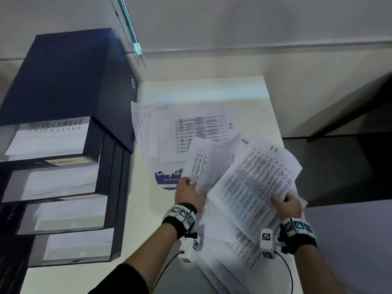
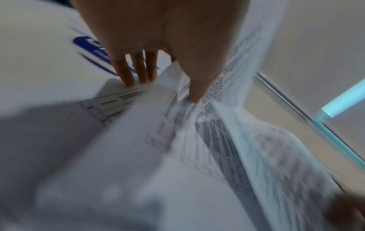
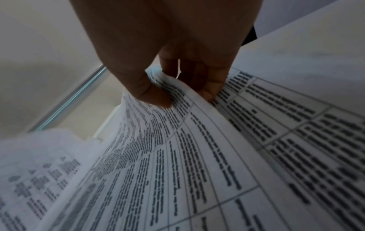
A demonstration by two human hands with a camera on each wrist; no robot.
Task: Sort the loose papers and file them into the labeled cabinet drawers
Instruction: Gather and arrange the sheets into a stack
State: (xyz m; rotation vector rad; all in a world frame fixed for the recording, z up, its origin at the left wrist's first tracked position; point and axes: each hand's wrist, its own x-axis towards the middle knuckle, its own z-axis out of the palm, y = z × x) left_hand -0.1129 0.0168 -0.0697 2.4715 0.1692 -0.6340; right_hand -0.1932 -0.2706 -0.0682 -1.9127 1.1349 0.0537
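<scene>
Loose printed papers [image 1: 191, 132] lie spread on the white table [image 1: 201, 88]. My left hand [image 1: 189, 193] [image 2: 164, 87] grips the lower edge of a few lifted sheets [image 1: 203, 166], thumb on top and fingers [image 2: 136, 70] underneath. To its right, my right hand [image 1: 285, 201] [image 3: 185, 96] pinches a text sheet [image 1: 254, 183] [image 3: 197, 156] with a handwritten mark at its top; it is raised and tilted. A thick stack [image 1: 222, 251] lies under both hands. The dark blue cabinet [image 1: 63, 77] stands at the left with several drawers [image 1: 48, 139] pulled out, each holding papers.
A round blue sticker [image 1: 167, 177] [image 2: 88, 45] on the table shows beside my left hand. The table's right edge [image 1: 282, 145] drops to a dark floor. A blind cord [image 1: 129, 35] hangs behind the cabinet. A paper label [image 1: 63, 161] sits on one drawer front.
</scene>
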